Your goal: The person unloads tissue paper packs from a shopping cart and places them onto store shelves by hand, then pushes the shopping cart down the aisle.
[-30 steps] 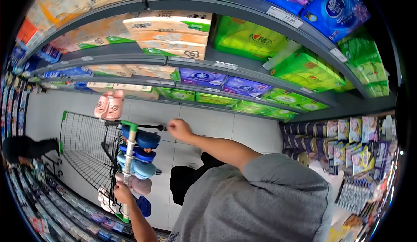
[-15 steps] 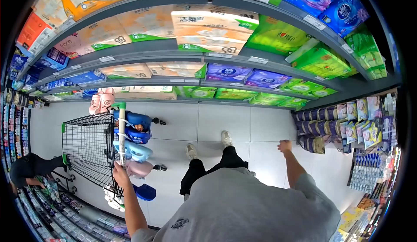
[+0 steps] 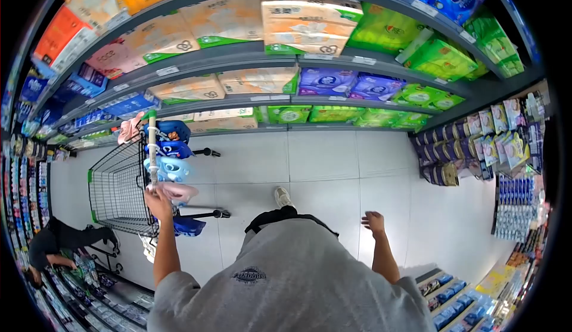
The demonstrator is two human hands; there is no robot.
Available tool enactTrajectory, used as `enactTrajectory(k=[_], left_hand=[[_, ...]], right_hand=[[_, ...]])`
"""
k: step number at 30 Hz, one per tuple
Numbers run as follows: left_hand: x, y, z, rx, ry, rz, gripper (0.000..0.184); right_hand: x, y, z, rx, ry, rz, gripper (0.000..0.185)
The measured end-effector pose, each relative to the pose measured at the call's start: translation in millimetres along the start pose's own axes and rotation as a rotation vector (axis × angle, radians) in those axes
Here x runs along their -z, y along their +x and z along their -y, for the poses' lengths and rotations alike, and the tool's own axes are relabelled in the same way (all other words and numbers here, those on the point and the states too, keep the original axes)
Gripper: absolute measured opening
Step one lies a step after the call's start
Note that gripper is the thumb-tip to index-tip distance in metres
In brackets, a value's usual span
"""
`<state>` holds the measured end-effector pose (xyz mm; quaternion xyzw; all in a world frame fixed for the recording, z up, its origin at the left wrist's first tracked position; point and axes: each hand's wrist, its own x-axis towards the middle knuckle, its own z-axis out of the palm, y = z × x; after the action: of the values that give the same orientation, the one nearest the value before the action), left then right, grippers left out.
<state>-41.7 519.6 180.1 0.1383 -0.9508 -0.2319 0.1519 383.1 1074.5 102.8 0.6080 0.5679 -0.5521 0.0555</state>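
My left hand [image 3: 157, 201] is closed around the near end of the handle of a wire shopping cart [image 3: 119, 180]. Along the handle [image 3: 152, 147] hang several packs: dark blue ones, a light blue one [image 3: 170, 169] and a pale pink one [image 3: 179, 192] beside my fingers. Pink clogs [image 3: 129, 128] dangle at the cart's far corner. Over the white floor tiles, my right hand [image 3: 373, 222] hangs in the air, fingers loosely apart, holding nothing.
Shelves ahead carry orange tissue packs [image 3: 313, 25], green packs [image 3: 441, 58] and purple packs [image 3: 326, 80]. Pouches [image 3: 500, 117] hang on a rack at right. Another person [image 3: 65, 242] in dark clothes bends at the lower-left shelves, close to the cart. A shelf of blue packs [image 3: 450, 296] stands lower right.
The view has shifted and my step has changed: only one shoe shows now. My left hand stays on the cart handle. My right hand has swung left and nearer my body.
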Motion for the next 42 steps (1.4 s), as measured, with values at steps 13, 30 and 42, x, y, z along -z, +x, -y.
enactTrajectory(k=[13, 30, 42], left_hand=[[76.6, 77.6, 119.8, -0.249, 0.451, 0.402, 0.042], [107.4, 247.8, 281.0, -0.219, 0.068, 0.477, 0.034], [161.1, 370.2, 438.8, -0.269, -0.271, 0.582, 0.038]], right_hand=[[-154.2, -170.6, -264.3, -0.498, 0.389, -0.003, 0.031], [-293.3, -367.1, -308.1, -0.423, 0.365, -0.097, 0.033], [-625.0, -438.8, -131.7, -0.091, -0.032, 0.211, 0.028]])
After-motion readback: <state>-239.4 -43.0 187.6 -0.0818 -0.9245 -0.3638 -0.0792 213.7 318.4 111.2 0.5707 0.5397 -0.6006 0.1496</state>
